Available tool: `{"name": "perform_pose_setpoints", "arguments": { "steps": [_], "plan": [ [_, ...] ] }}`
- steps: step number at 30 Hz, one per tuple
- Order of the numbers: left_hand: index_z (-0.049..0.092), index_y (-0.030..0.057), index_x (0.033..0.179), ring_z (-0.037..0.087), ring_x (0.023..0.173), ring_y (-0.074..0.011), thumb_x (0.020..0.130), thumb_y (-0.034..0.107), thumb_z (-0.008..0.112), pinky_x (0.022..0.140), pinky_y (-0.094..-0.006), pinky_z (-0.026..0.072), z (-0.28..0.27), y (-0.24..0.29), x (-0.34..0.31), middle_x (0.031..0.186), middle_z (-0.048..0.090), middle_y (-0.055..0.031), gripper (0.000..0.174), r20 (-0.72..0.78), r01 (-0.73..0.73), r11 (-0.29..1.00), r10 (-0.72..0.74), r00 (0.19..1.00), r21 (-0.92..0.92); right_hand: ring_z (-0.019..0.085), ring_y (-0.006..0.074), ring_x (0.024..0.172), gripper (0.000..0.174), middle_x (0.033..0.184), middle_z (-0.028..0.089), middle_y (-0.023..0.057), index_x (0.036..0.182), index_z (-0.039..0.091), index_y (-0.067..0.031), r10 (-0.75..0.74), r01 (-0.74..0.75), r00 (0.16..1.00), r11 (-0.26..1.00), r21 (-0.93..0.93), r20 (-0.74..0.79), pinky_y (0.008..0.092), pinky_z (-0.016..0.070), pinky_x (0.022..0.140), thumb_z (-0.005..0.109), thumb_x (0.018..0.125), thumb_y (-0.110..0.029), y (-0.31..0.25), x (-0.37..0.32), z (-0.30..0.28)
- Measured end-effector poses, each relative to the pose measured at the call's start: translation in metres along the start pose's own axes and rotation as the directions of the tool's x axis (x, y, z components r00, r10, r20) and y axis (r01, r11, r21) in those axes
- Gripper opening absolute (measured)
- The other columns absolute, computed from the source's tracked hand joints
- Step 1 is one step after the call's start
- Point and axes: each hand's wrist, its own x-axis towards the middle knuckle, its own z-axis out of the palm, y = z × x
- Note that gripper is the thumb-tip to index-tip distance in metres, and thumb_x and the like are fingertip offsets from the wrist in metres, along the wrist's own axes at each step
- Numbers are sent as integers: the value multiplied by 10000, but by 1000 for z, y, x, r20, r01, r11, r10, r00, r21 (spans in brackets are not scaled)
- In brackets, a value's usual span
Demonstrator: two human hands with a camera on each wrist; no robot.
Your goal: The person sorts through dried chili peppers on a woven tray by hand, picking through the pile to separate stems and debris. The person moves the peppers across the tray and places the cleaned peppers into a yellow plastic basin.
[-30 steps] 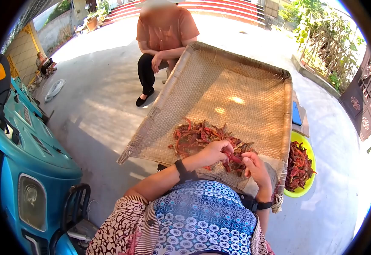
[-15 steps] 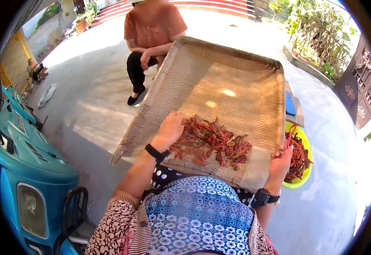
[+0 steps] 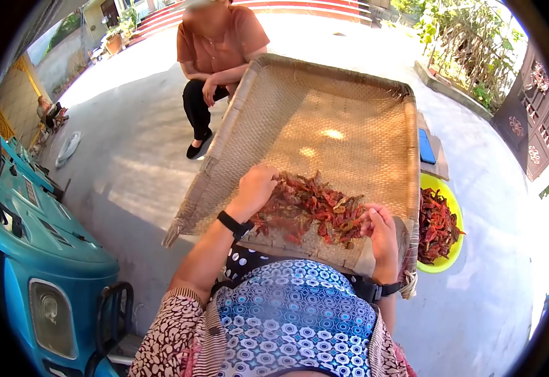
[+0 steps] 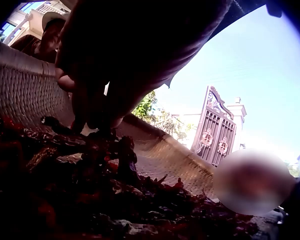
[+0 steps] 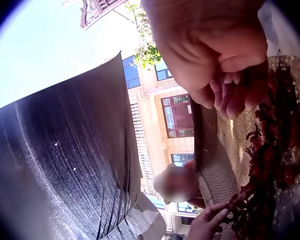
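Observation:
Dark red dried chili peppers (image 3: 315, 204) lie in a loose heap across the near part of a large woven tray (image 3: 343, 107). My left hand (image 3: 257, 188) is at the heap's left end. In the left wrist view its thumb and fingertips (image 4: 92, 122) come together on a chili pepper (image 4: 126, 152) at the top of the heap. My right hand (image 3: 381, 229) hovers by the heap's right end. Its fingers (image 5: 231, 102) hang loosely bent with nothing visible between them. A yellow-green basin (image 3: 455, 223) full of chili peppers (image 3: 437, 229) stands right of the tray.
A blue phone (image 3: 426, 146) lies on cardboard (image 3: 438, 160) beyond the basin. Another person (image 3: 221, 56) sits past the tray's far left side. At left stands a teal vehicle (image 3: 54, 239). The tray's raised rim (image 3: 411, 157) runs between my right hand and the basin.
My right hand carried a red chili pepper from the heap to the basin, let it go there and came back over the tray. My left hand moved to the heap's left end and stayed there.

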Motion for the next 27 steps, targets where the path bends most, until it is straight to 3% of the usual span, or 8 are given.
{"name": "perform_pose_setpoints", "arguments": {
  "steps": [5,9,13,17,20,24,25,27],
  "plan": [
    [639,37,985,604,840,-224,837,65,657,757,-343,488,-29,45,-9,944,625,-85,152,120,61,938,-21,993,-342,570,61,681,184,882,628,13,1088,594,-71,74,-45,986,981,-190,147,212,477,607,549,971,-206,-12,-5,25],
    [633,19,1034,601,855,-147,869,55,639,762,-291,486,-20,66,-9,982,624,-62,170,284,149,818,19,959,-556,565,54,681,228,880,615,11,1152,552,-68,88,-38,959,982,-188,271,201,453,601,565,967,-201,-3,2,37],
    [636,16,1027,607,901,-138,876,49,638,795,-284,493,-6,84,-12,979,622,-54,155,404,216,717,99,909,-662,550,59,670,263,901,608,13,1175,530,-55,33,13,961,987,-161,276,207,450,594,578,961,-202,-2,3,51],
    [584,33,1158,605,929,-149,889,45,621,821,-292,497,3,88,-17,1011,620,-60,272,502,315,655,115,857,-687,553,66,652,203,849,623,17,1093,571,-41,20,22,983,974,-224,184,209,462,599,581,960,-194,14,9,42],
    [547,20,1205,598,997,-156,893,50,613,848,-296,494,8,81,-18,1074,617,-81,320,516,358,618,91,852,-700,563,76,644,157,837,629,20,1049,591,-48,35,-23,996,989,-145,84,216,473,599,574,961,-177,0,4,28],
    [546,2,1184,595,1034,-155,897,63,609,869,-296,491,-2,79,-20,1112,616,-86,301,549,421,583,51,834,-694,543,87,633,170,850,624,7,1062,598,-69,-144,187,963,966,177,-229,245,475,589,567,969,-208,-9,11,-31],
    [547,4,1181,595,1032,-154,895,59,610,869,-297,492,-1,77,-20,1111,616,-84,298,545,420,591,40,838,-689,537,87,655,213,853,619,-7,1104,587,-89,-119,282,918,866,413,-378,241,462,590,576,965,-250,-20,5,-34],
    [548,9,1173,597,1030,-153,891,52,610,871,-299,494,3,76,-21,1109,617,-81,292,538,420,602,19,843,-680,533,88,666,244,871,623,-11,1140,571,-111,-155,314,944,694,648,-290,237,455,599,578,963,-280,-27,2,-52]
  ]
}}
